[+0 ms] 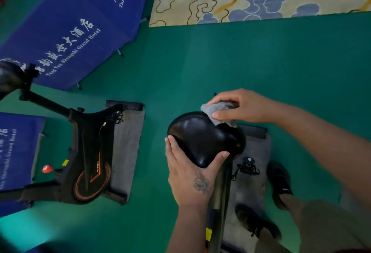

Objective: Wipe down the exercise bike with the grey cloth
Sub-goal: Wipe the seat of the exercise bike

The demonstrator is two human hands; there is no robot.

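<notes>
The black saddle (202, 138) of the exercise bike (218, 192) sits directly below the camera, its narrow nose pointing toward the person and its broad rear away, so its long axis runs roughly near to far. The left hand (190, 174) braces the nose end: fingers lie straight along the saddle's left edge and the thumb hooks round the nose on the right, a steadying grip more than a clench. The right hand (239, 106) is at the far rear edge, fingers curled over the bunched grey cloth (217, 110) and pressing it against the saddle's back rim. Most of the glossy top lies between the two hands, nearer the cloth hand than anything else on the bike, so a wipe would likely draw toward the person along that axis. The seat post (219, 196) drops below; a second bike (88, 158) stands well apart on the green floor (200, 62).
</notes>
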